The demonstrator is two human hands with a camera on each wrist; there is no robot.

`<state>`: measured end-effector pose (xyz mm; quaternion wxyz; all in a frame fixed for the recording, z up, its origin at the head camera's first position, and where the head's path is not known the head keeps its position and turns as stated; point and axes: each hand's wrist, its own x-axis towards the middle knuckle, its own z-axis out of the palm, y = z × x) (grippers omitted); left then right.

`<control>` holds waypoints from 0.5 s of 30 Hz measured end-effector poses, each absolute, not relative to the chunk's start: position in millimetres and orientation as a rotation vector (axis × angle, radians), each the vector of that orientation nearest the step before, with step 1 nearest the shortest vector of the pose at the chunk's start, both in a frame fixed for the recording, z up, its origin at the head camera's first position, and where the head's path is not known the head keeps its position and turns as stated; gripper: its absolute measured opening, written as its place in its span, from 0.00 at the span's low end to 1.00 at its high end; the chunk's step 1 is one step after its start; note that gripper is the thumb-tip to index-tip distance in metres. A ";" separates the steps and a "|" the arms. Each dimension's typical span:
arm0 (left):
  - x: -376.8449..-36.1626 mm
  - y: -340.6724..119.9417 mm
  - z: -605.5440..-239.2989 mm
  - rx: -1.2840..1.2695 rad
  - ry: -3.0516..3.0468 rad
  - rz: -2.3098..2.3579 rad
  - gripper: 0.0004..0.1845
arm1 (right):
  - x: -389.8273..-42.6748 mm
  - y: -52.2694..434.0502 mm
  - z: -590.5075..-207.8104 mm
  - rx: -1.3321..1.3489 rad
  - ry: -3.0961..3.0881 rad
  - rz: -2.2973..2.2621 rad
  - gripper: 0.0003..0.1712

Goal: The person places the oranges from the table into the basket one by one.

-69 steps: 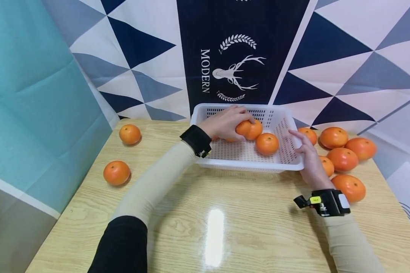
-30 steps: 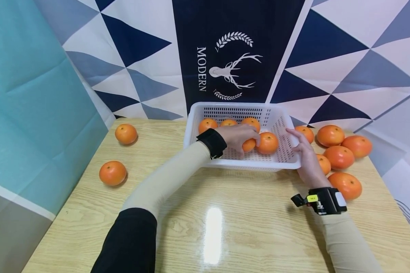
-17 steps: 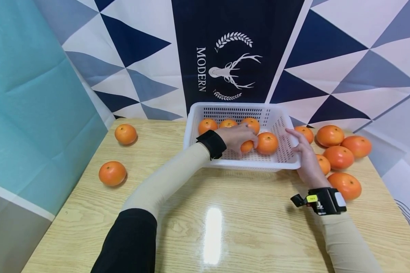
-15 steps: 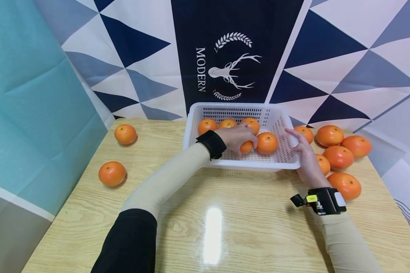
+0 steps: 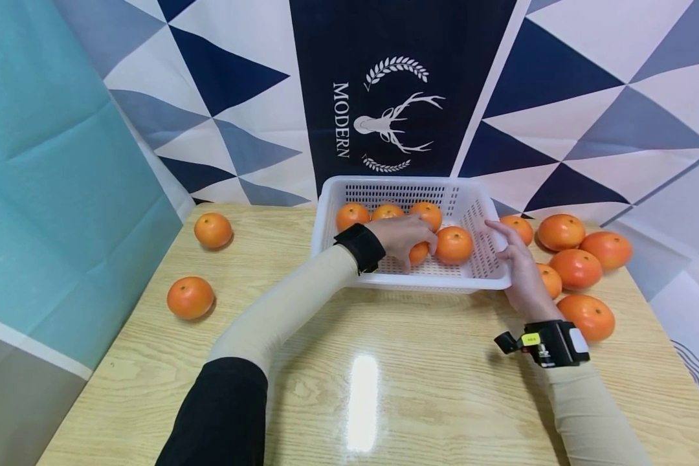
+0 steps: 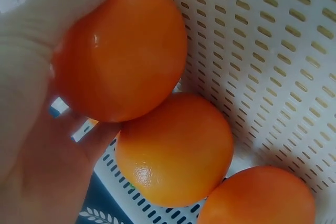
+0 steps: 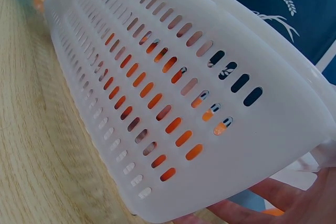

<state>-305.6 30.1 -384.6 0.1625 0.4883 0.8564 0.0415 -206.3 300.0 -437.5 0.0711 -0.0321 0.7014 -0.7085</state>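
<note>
A white slotted basket [image 5: 489, 282] stands at the back of the wooden table. My left hand [image 5: 404, 235] is inside it, its fingers curled round an orange [image 5: 418, 253] [image 6: 118, 51] that sits low in the basket next to another orange [image 5: 454, 244] [image 6: 176, 150]. Three more oranges [image 5: 387, 211] lie along the basket's far wall. My right hand [image 5: 515, 262] rests with straight fingers against the basket's right wall [image 7: 173, 103], and its fingers [image 7: 286, 200] show under the rim.
Several loose oranges [image 5: 576, 268] are heaped right of the basket, just behind my right hand. Two oranges [image 5: 190, 297] [image 5: 212, 230] lie apart at the table's left side. A patterned cloth backdrop [image 5: 384, 97] hangs right behind the basket.
My left hand left one orange by the basket's far wall, then came down to the near middle gripping another orange. Over the last second it barely moved. The right hand stayed on the basket.
</note>
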 end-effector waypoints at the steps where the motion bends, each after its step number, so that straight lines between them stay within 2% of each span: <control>1: -305.7 30.2 -384.8 1.397 2.446 0.118 0.33 | -206.3 300.1 -437.6 -0.097 2.110 -2.129 0.43; 15: -308.2 31.9 -386.5 1.432 2.447 0.085 0.32 | -205.9 300.4 -437.8 -0.063 2.109 -2.111 0.44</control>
